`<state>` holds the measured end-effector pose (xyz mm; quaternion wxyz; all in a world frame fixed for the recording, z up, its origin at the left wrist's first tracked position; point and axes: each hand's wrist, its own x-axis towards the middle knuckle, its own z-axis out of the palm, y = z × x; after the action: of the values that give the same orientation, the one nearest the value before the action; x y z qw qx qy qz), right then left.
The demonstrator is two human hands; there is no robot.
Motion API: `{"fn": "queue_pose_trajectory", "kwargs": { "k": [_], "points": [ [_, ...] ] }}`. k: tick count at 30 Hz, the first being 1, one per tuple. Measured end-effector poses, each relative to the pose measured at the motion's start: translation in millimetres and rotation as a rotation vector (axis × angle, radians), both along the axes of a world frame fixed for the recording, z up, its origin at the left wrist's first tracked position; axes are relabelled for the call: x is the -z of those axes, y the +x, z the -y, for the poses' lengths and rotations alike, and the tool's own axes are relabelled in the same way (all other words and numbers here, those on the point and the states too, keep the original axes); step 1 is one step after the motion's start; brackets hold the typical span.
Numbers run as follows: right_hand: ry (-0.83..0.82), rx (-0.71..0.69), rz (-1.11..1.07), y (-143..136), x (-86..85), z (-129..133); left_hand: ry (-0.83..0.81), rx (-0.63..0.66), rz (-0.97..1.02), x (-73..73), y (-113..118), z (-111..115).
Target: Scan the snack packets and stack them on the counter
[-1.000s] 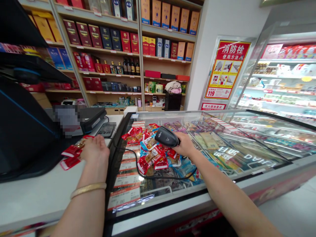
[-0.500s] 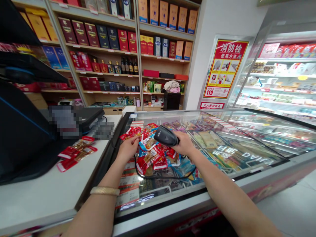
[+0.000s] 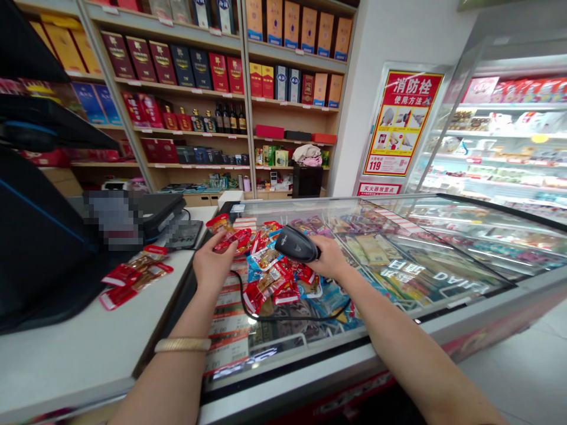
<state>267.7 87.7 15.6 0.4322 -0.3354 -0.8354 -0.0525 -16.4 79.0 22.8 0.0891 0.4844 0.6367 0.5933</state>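
My left hand (image 3: 211,262) is closed on red snack packets (image 3: 237,241) at the left edge of the freezer's glass top; how many it grips is hard to make out. My right hand (image 3: 328,257) is wrapped round the handle of a black barcode scanner (image 3: 296,243), its head pointing left. Under and beside the scanner lies a pile of red and blue snack packets (image 3: 270,280) on the glass. The scanner's black cable (image 3: 287,319) loops in front of that pile.
A white counter (image 3: 53,366) stands at the left, with more red snack packets (image 3: 135,277) and a black checkout machine (image 3: 35,236) on it. The glass-topped freezer (image 3: 381,295) stretches right. Shelves of boxed bottles (image 3: 181,65) line the back, and a lit display fridge (image 3: 505,136) is at right.
My left hand has moved left, toward the counter, carrying red snack packets away from the pile. The right hand and the scanner have stayed nearly still.
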Motion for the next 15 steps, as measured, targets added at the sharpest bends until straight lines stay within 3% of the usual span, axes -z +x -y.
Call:
{"fn": "queue_pose_trajectory", "kwargs": {
  "k": [4,7,11,15],
  "points": [
    [0.004,-0.004,0.002,-1.0,-1.9,1.5,0.211,0.113,0.337,-1.2,6.0,-1.3],
    [0.002,-0.003,0.013,-0.8,-2.3,1.7,0.267,0.261,0.618,-8.5,14.7,2.8],
    [-0.006,0.003,0.018,-0.7,-1.6,1.4,0.158,0.502,1.087,-26.0,23.7,13.3],
    [-0.002,-0.001,0.012,-2.0,-3.2,3.0,0.006,0.660,1.475,-39.6,26.4,23.2]
  ]
}}
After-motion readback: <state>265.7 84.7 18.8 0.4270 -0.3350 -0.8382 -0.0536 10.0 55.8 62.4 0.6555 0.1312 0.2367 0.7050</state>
